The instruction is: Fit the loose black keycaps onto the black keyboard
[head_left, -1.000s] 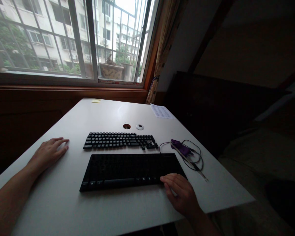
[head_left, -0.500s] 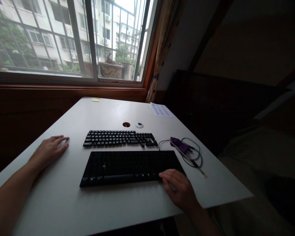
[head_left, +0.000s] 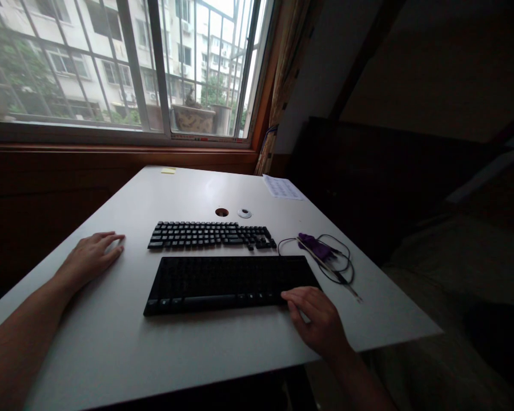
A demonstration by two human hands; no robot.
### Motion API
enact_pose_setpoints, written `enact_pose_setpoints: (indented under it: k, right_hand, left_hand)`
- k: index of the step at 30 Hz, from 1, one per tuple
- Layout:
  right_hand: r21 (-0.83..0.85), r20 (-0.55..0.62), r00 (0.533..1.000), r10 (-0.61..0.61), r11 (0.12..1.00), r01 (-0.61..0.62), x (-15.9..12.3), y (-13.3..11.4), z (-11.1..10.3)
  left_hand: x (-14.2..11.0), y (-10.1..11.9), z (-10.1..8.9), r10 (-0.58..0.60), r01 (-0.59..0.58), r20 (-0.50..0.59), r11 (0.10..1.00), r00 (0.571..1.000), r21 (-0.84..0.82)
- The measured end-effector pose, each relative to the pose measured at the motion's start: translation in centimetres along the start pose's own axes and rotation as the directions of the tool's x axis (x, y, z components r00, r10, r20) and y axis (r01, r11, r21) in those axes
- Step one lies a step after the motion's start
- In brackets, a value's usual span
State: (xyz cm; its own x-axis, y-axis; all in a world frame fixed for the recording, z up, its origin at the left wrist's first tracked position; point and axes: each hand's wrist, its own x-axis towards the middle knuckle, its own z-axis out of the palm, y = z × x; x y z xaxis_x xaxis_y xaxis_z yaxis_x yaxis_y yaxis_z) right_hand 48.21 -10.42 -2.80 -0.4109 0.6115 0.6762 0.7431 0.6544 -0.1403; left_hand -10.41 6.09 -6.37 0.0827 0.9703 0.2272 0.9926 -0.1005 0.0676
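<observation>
A black keyboard base [head_left: 223, 279], its top dark and without visible keycaps, lies flat on the white table [head_left: 163, 359]. Behind it, loose black keycaps [head_left: 192, 235] are laid out in keyboard-like rows, with a gap near the right end. My right hand [head_left: 319, 319] is over the base's front right corner, fingers bent and pressed together at the front strip. Whatever is between those fingertips, if anything, is hidden. To the left of the keycaps my left hand [head_left: 88, 257] rests on the table, fingers stretched out and apart, touching neither keyboard part.
Right of the base lie a purple cloth-like bundle [head_left: 314, 246], a coiled black cable [head_left: 349, 260] and a thin pale stick-like tool [head_left: 353, 294]. Farther back are a round cable hole [head_left: 221, 212], its white cover [head_left: 244, 213], a printed sheet [head_left: 282, 187] and a yellow note [head_left: 168, 170].
The camera view has shifted slightly, so the table things appear a little higher and farther right. Both hands keep nearly the same pose and place.
</observation>
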Motion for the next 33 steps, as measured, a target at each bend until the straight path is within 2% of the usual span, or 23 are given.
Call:
enact_pose_setpoints:
  k: [7, 14, 17, 20, 23, 26, 30, 33]
  right_hand:
    - [-0.011, 0.013, 1.0, -0.002, 1.0, 0.002, 0.5, -0.4, 0.0]
    - [0.051, 0.031, 1.0, 0.006, 0.999, -0.008, 0.7, -0.1, 0.2]
    - [0.061, 0.001, 1.0, -0.01, 0.998, 0.01, 2.0, 0.0, 0.0]
    - [0.059, -0.002, 1.0, 0.018, 0.998, -0.017, 4.5, 0.4, 0.2]
    - [0.027, 0.062, 0.994, 0.088, 0.996, -0.09, 7.5, 1.4, 1.4]
    - [0.028, 0.112, 0.977, 0.181, 0.982, -0.186, 9.9, 3.1, 3.5]
    - [0.038, 0.167, 0.971, 0.169, 0.983, -0.178, 11.3, 4.9, 6.0]
    - [0.04, 0.192, 0.968, 0.16, 0.985, -0.171, 11.3, 5.6, 7.0]
  left_hand:
    - [0.1, 0.1, -0.1, 0.001, -0.001, 0.017, 1.0, 1.0, -0.006]
    - [0.3, 0.2, 0.0, -0.007, 0.007, 0.017, 1.0, 1.0, -0.013]
    - [0.3, 0.2, 0.1, -0.016, 0.016, 0.023, 1.0, 1.0, -0.002]
    - [0.4, 0.0, 0.3, -0.011, 0.011, 0.02, 1.0, 1.0, 0.0]
    - [0.6, -0.3, 0.6, -0.006, 0.006, 0.019, 1.0, 1.0, 0.003]
    - [0.7, -0.3, 0.6, 0.001, -0.002, 0.035, 1.0, 0.999, 0.017]
    - [0.6, 0.2, 0.2, -0.018, 0.018, 0.055, 1.0, 0.998, 0.008]
    - [0.5, 0.5, 0.0, -0.04, 0.04, 0.053, 0.999, 0.998, -0.009]
